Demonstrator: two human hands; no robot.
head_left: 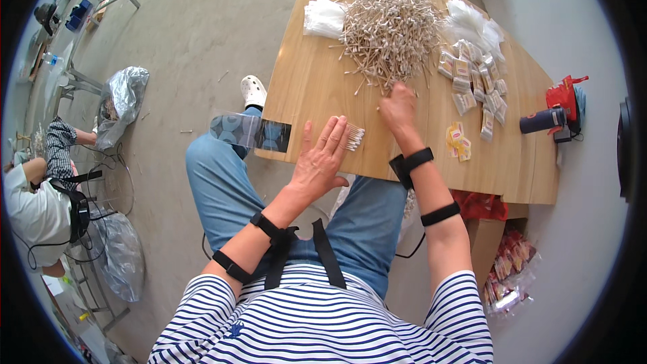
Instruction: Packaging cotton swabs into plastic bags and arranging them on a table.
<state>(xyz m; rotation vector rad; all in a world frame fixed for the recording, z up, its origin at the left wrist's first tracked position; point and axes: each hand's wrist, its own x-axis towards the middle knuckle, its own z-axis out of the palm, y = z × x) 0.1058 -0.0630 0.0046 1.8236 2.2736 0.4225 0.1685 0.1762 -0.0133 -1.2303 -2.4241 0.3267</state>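
My left hand (323, 155) lies flat near the table's front edge, fingers stretched out. Under and beside its fingertips is a small row of cotton swabs (356, 139), partly hidden by the hand. My right hand (399, 108) is at the near edge of a large heap of cotton swabs (391, 23), its fingers curled together among the nearest swabs. Swab ends show by those fingertips, though the hand covers most of what it grips. A dark printed film sheet (275, 136) lies left of my left hand, overhanging the table edge.
Clear plastic bags (325, 18) lie left of the heap, more bags (474, 25) right of it. Filled swab packs (477, 77) and yellow labels (458, 141) lie on the wooden table (317, 81). A dark bottle (542, 120) stands far right. Another person (40, 209) sits at left.
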